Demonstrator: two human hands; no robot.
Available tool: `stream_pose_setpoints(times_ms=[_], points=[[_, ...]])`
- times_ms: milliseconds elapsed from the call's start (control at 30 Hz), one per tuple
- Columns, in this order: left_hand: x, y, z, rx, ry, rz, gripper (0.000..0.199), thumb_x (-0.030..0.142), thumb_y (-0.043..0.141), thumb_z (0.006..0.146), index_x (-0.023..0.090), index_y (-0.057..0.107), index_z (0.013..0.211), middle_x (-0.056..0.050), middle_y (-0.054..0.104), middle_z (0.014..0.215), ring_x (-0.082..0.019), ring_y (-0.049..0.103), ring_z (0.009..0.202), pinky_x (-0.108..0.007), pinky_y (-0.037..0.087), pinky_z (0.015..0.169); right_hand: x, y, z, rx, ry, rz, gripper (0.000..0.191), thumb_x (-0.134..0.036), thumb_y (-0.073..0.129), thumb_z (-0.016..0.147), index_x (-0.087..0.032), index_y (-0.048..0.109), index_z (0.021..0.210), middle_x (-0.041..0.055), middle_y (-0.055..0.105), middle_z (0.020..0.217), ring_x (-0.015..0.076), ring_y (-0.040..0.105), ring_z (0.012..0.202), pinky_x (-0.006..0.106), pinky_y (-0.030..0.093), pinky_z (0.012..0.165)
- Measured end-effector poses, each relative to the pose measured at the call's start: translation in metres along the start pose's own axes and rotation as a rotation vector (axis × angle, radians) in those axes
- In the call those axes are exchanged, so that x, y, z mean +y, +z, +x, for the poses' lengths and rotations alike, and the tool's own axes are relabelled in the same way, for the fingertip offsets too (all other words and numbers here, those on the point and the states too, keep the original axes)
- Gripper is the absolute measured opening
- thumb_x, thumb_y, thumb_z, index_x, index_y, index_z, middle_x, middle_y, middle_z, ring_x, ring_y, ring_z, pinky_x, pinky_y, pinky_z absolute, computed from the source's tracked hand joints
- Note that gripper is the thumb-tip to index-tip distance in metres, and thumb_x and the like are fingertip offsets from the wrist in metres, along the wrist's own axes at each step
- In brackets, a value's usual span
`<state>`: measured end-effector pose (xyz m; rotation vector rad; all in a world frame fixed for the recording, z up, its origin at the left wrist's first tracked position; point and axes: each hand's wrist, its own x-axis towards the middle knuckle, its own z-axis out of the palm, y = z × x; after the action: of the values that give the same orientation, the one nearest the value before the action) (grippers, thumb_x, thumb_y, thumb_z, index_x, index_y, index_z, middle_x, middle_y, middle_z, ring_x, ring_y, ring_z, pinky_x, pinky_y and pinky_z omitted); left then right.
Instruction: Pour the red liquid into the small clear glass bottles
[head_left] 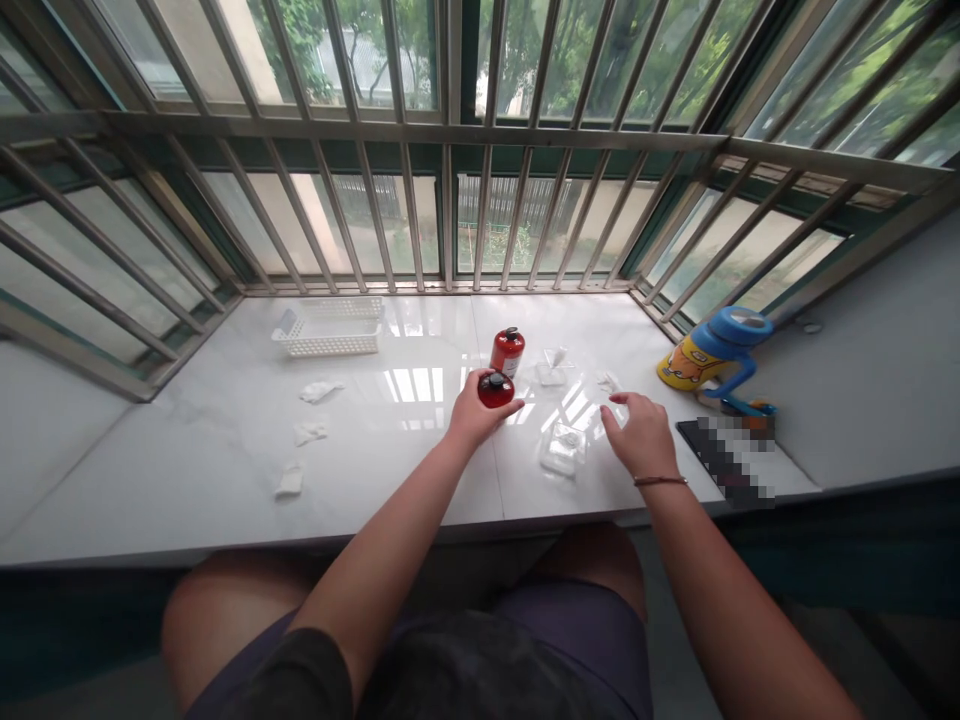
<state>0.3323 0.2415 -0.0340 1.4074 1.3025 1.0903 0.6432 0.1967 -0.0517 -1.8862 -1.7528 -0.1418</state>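
Barred window (375, 130) seen behind glossy white counter (187, 440). White perforated plastic basket (330, 347) set at far left; blue-and-yellow cartoon-printed tumbler (694, 355) placed at far right, dark flat object (703, 452), partly pixelated, laid nearer. By the left hand (469, 412), thumb and fingers closed around its sides, a black-capped red bottle (496, 392) is held mid-counter, just in front of a second red bottle (508, 348). The right hand (643, 435) is held half-curled, thumb and fingertips parted, nothing seen gripped, beside a clear plastic box (562, 452). Three crumpled white tissues (321, 391) are scattered left.
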Motion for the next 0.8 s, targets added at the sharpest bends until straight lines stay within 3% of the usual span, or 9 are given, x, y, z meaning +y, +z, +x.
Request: stream_pose_setpoints(times_ms=[133,267,367,467,533,633,700,800], points=[[-0.005,0.017,0.023,-0.002,-0.017,0.008,0.075,0.048,0.097,0.075,0.028,0.058,0.135,-0.011,0.068,0.139,-0.029,0.07,0.115,-0.041,0.064,0.086,0.038,0.011,0.019,-0.034,0.12,-0.104,0.032,-0.035,0.059,0.097,-0.015,0.066,0.12,0.0214,0.073,0.12,0.0386,0.062,0.117,0.052,0.047,0.105],[-0.012,0.021,0.03,0.011,-0.002,0.034,0.086,0.045,0.1,0.073,0.026,0.051,0.142,-0.014,0.065,0.146,-0.032,0.067,0.13,-0.049,0.057,0.108,0.054,0.022,0.037,-0.075,0.217,-0.185,0.041,-0.039,0.062,0.097,-0.015,0.064,0.13,0.0234,0.071,0.127,0.0411,0.059,0.122,0.05,0.048,0.098],[-0.014,0.017,0.018,0.102,0.063,0.096,0.106,0.051,0.098,0.075,0.022,0.036,0.156,-0.023,0.044,0.167,-0.039,0.046,0.155,-0.058,0.04,0.127,0.061,0.032,0.051,-0.131,0.272,-0.212,0.042,-0.04,0.065,0.097,-0.017,0.063,0.133,0.0219,0.073,0.123,0.0397,0.061,0.12,0.049,0.048,0.095],[-0.012,0.015,-0.013,0.24,0.309,0.243,0.097,0.054,0.085,0.088,0.021,0.03,0.161,-0.025,0.03,0.175,-0.039,0.024,0.167,-0.062,0.027,0.134,0.068,0.041,0.061,-0.181,0.325,-0.221,0.04,-0.037,0.066,0.097,-0.018,0.064,0.132,0.02,0.076,0.114,0.0372,0.065,0.114,0.048,0.047,0.095],[-0.008,0.019,-0.036,0.154,0.463,0.318,0.085,0.052,0.08,0.093,0.023,0.035,0.159,-0.023,0.034,0.174,-0.037,0.027,0.167,-0.06,0.029,0.135,0.072,0.044,0.065,-0.197,0.355,-0.218,0.038,-0.034,0.067,0.096,-0.019,0.064,0.131,0.0185,0.077,0.11,0.0361,0.066,0.111,0.049,0.047,0.095],[-0.003,0.035,-0.06,-0.15,0.587,0.328,0.082,0.056,0.08,0.092,0.026,0.041,0.158,-0.02,0.048,0.167,-0.037,0.039,0.162,-0.059,0.035,0.133,0.074,0.044,0.066,-0.2,0.389,-0.191,0.036,-0.033,0.068,0.092,-0.019,0.067,0.125,0.0161,0.078,0.105,0.0343,0.068,0.106,0.048,0.047,0.095],[-0.003,0.048,-0.062,-0.301,0.604,0.298,0.092,0.055,0.086,0.087,0.026,0.04,0.161,-0.019,0.05,0.166,-0.037,0.042,0.16,-0.058,0.035,0.134,0.071,0.039,0.064,-0.174,0.389,-0.158,0.034,-0.033,0.068,0.091,-0.018,0.068,0.121,0.0161,0.078,0.106,0.0336,0.068,0.104,0.047,0.048,0.094],[-0.011,0.066,-0.05,-0.397,0.499,0.291,0.116,0.048,0.099,0.073,0.027,0.033,0.167,-0.019,0.044,0.171,-0.041,0.039,0.161,-0.061,0.035,0.134,0.06,0.022,0.056,-0.102,0.31,-0.085,0.036,-0.034,0.063,0.091,-0.016,0.068,0.122,0.0178,0.076,0.116,0.033,0.068,0.108,0.046,0.05,0.097]])
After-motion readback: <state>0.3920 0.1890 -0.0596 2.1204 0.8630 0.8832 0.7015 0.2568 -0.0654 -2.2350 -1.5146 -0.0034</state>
